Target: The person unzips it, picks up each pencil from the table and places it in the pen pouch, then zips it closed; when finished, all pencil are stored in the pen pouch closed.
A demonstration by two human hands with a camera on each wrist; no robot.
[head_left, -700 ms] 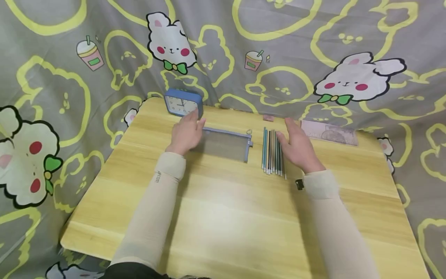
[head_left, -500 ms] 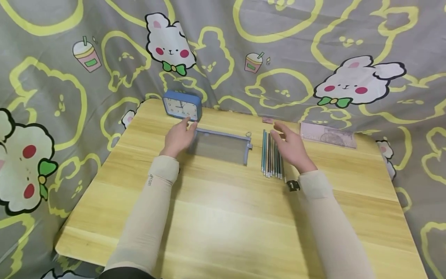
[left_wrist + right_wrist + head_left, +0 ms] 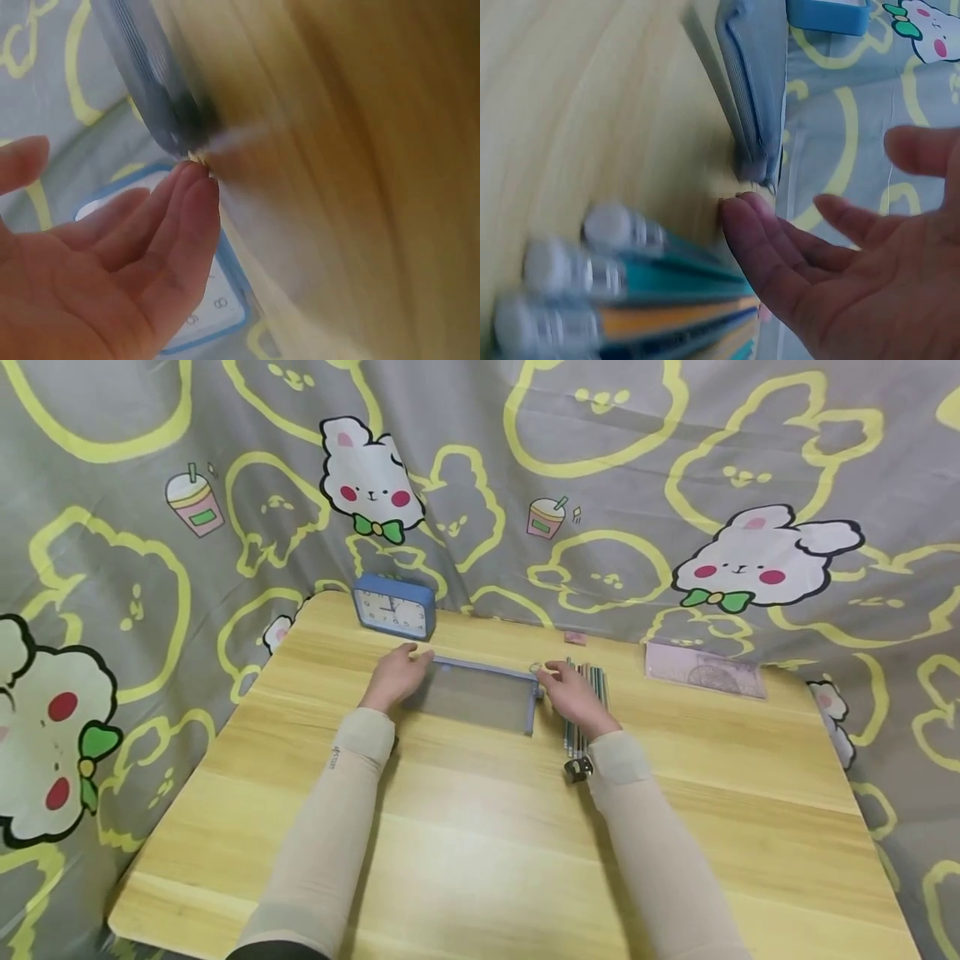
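A pale yellow wood-grain table (image 3: 480,843) with rounded corners stands against a grey fabric curtain (image 3: 600,427), which is printed with yellow outlines, white rabbit heads with green bows, and pink drink cups. The curtain hangs behind the table and along its sides.

Toward the back of the table, between the hands, lies a translucent grey rectangular pouch (image 3: 476,697), edged in blue-grey, with a ribbed zip along its far edge and a small ring (image 3: 536,668) at its right end. The left hand (image 3: 397,677) has its fingers extended at the pouch's left corner, thumb standing apart, grasping nothing; whether the fingertips touch is hard to tell. The right hand (image 3: 577,697) is likewise unclenched and holds nothing, its fingertips just beside the zip's right end.

There is one pouch, one blue rectangular clock (image 3: 393,607) with a white face behind it, one large pale pink printed paper rectangle (image 3: 705,670) and one small pink piece (image 3: 575,637). Slender pencils in teal, orange and dark blue (image 3: 652,281) lie side by side below the right hand, which hides some, preventing a full count.
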